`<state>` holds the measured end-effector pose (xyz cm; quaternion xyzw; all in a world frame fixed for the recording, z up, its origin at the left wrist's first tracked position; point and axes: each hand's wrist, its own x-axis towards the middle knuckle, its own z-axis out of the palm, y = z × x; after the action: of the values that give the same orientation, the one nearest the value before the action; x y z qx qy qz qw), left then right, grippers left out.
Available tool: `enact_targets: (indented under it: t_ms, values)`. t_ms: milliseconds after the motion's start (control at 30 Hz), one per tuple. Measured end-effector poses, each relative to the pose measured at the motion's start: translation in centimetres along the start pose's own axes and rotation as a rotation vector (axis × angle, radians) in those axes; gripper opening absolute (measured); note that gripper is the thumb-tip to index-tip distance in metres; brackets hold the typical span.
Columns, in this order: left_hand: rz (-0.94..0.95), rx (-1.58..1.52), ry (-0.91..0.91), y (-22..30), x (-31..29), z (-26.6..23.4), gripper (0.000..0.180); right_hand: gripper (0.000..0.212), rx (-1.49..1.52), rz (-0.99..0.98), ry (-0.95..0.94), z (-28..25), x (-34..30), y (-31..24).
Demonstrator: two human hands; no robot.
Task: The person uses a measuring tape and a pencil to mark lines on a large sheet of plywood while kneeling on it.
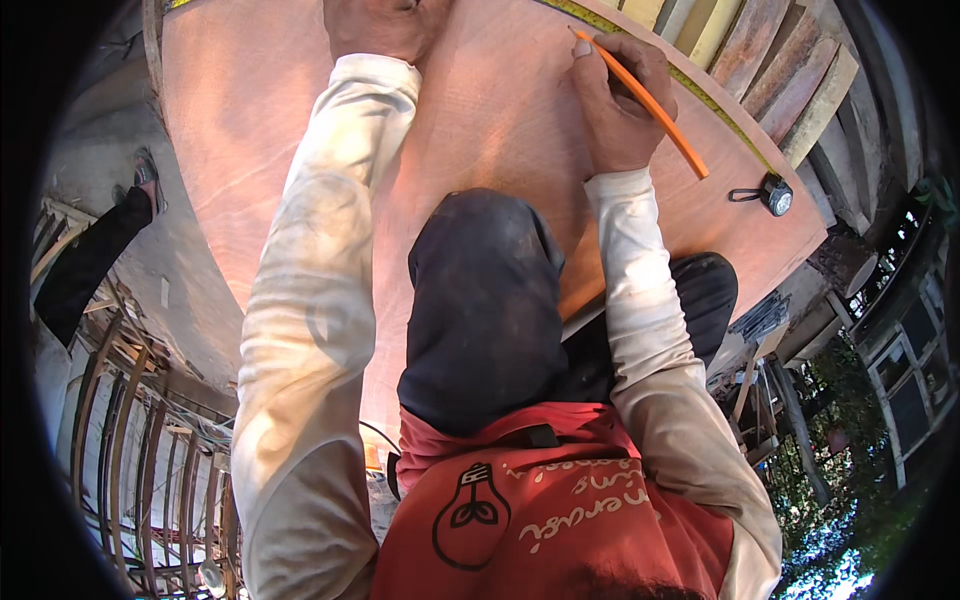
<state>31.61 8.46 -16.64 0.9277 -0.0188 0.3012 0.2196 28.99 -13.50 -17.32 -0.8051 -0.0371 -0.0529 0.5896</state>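
A broad sheet of reddish plywood point(480, 120) lies in front of me, and I kneel over it. In my right hand point(625, 105) is an orange pencil point(655, 102), pinched between thumb and fingers, its tip pointing up and left toward the sheet's far edge. Along that edge runs the yellow blade point(715, 105) of a tape measure, pulled out from its black and grey case point(777, 195), which rests near the right corner with a strap loop. My left hand point(388, 28) is on the far part of the sheet; the picture's top edge cuts off its fingers.
Several wooden planks point(785, 80) lie side by side beyond the sheet at the far right. On the left, another person's leg point(105, 250) in dark trousers stands on the concrete floor point(185, 290). Wooden slats point(130, 440) fill the lower left; a window frame point(905, 375) shows at the right.
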Motion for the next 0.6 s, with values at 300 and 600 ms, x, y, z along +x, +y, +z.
enact_targets:
  t_ms: [300,600]
  values:
    - [0.012,-0.047,0.021,-0.5,-0.2,0.2,0.016,0.013,-0.238,-0.265,0.082,1.7,1.6,0.2]
    - [0.001,-0.061,0.026,-0.3,-0.1,0.1,0.014,0.017,-0.371,-0.4,0.104,2.0,1.7,0.4]
